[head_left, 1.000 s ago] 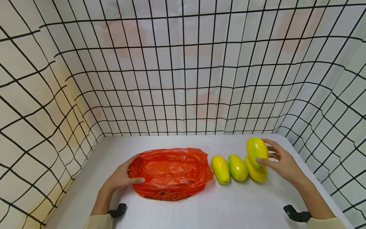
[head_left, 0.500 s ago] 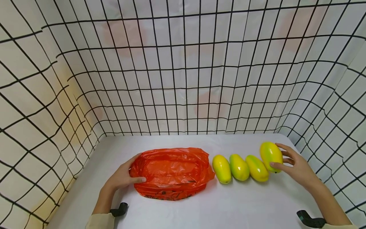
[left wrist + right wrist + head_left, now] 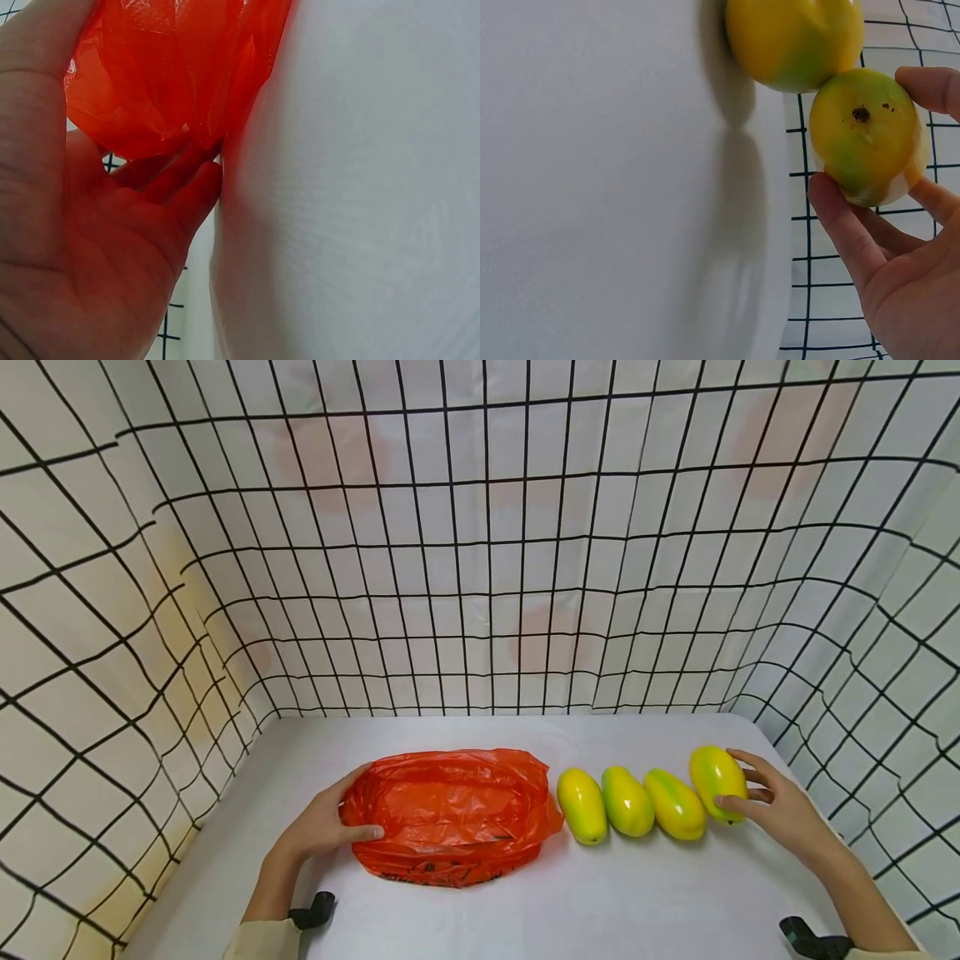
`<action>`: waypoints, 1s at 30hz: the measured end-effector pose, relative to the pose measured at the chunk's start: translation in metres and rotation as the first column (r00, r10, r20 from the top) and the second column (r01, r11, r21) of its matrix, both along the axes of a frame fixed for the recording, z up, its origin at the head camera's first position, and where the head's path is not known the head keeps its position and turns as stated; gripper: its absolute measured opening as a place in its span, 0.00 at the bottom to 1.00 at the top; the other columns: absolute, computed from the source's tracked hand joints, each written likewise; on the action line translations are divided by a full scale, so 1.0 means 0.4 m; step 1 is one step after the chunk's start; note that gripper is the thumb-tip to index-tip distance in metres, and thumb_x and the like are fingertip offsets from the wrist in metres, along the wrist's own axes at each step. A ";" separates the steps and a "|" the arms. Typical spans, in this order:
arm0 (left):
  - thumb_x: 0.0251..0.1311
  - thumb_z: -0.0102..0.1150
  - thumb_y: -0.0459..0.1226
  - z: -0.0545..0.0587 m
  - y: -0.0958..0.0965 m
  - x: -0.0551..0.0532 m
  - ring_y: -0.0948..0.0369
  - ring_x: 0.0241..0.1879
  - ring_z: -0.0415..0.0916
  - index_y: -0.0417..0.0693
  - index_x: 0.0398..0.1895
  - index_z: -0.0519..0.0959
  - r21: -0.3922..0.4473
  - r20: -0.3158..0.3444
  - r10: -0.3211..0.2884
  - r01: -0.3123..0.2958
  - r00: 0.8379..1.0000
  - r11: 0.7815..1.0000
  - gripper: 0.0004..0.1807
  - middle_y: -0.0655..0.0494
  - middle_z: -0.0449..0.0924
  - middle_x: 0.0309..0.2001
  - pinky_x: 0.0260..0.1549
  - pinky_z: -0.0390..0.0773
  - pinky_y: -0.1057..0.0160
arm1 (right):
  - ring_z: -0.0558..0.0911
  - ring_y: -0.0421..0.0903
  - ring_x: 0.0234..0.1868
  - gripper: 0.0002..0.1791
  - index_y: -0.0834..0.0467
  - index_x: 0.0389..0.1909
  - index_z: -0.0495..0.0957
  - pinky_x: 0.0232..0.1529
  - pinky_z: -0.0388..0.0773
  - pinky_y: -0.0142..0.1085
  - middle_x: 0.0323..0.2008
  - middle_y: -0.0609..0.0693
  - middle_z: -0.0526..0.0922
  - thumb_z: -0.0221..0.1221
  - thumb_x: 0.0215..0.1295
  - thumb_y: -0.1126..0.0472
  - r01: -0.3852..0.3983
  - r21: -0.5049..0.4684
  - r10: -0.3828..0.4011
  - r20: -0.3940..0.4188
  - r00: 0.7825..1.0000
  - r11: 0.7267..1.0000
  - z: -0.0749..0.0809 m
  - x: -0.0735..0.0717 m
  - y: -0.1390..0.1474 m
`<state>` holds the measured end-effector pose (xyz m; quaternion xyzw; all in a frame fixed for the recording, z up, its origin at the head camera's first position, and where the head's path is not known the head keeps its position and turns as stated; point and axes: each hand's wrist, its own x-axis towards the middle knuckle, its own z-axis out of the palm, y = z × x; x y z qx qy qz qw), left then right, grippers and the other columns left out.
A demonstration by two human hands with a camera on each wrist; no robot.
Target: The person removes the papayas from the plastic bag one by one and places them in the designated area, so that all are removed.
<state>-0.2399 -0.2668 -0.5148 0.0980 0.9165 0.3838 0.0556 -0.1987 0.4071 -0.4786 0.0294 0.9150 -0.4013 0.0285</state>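
Observation:
A red plastic bag (image 3: pixel 450 810) lies with its mouth spread open, dark print along its front. At its left end my left hand (image 3: pixel 318 820) holds it, thumb over the rim and fingers on the outside; the left wrist view shows those fingers (image 3: pixel 176 176) against the thin red film. To the right, my right hand (image 3: pixel 776 806) grips a glossy yellow-green mango (image 3: pixel 717 782) between thumb and fingers. In the right wrist view its dark-spotted end (image 3: pixel 861 115) faces the camera, close beside a neighbouring mango (image 3: pixel 795 37).
Between bag and right hand, three more mangoes lie side by side: one near the bag (image 3: pixel 582 806), a middle one (image 3: pixel 627 802) and a third (image 3: pixel 675 804). The white table (image 3: pixel 600 902) is bordered by white walls with a black grid (image 3: pixel 487 568).
My right hand carried its mango rightward from above the third mango, then lowered it at the right end of the row. The left hand keeps its place on the bag.

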 end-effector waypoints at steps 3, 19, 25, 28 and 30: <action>0.40 0.80 0.58 0.001 0.001 -0.001 0.38 0.72 0.67 0.58 0.81 0.57 0.000 -0.004 -0.001 0.001 1.000 1.000 0.63 0.42 0.65 0.77 0.56 0.83 0.41 | 0.70 0.73 0.64 0.53 0.53 0.83 0.44 0.50 0.83 0.56 0.74 0.75 0.57 0.63 0.69 0.40 -0.002 -0.001 0.002 0.008 1.000 1.000 -0.011 -0.004 0.007; 0.39 0.80 0.58 0.002 0.000 0.001 0.38 0.72 0.66 0.59 0.81 0.57 -0.003 0.006 0.003 -0.003 1.000 1.000 0.63 0.42 0.64 0.77 0.56 0.83 0.41 | 0.72 0.76 0.62 0.51 0.53 0.83 0.45 0.49 0.83 0.59 0.72 0.78 0.58 0.62 0.70 0.40 -0.041 0.038 0.040 0.042 0.998 0.998 -0.054 -0.013 0.017; 0.39 0.80 0.59 0.000 -0.001 -0.002 0.39 0.72 0.66 0.60 0.81 0.57 0.010 0.007 0.002 -0.002 1.000 1.000 0.63 0.43 0.64 0.77 0.56 0.83 0.41 | 0.70 0.78 0.64 0.53 0.54 0.83 0.43 0.50 0.81 0.63 0.72 0.79 0.57 0.61 0.70 0.39 -0.052 0.063 0.049 0.059 0.997 0.997 -0.058 -0.016 0.015; 0.39 0.80 0.59 0.000 -0.001 -0.002 0.39 0.73 0.66 0.60 0.81 0.57 0.017 0.010 0.001 -0.001 1.000 1.000 0.63 0.43 0.64 0.77 0.56 0.83 0.41 | 0.70 0.79 0.64 0.53 0.55 0.83 0.42 0.50 0.80 0.65 0.72 0.80 0.57 0.61 0.70 0.38 -0.056 0.079 0.051 0.068 0.996 0.995 -0.060 -0.017 0.014; 0.39 0.81 0.59 0.000 -0.001 -0.001 0.38 0.73 0.66 0.59 0.81 0.57 0.018 0.015 0.004 -0.004 1.000 1.000 0.64 0.43 0.64 0.77 0.56 0.83 0.41 | 0.70 0.78 0.64 0.53 0.56 0.83 0.42 0.51 0.80 0.66 0.72 0.80 0.58 0.60 0.71 0.38 -0.057 0.086 0.051 0.072 0.996 0.995 -0.061 -0.016 0.014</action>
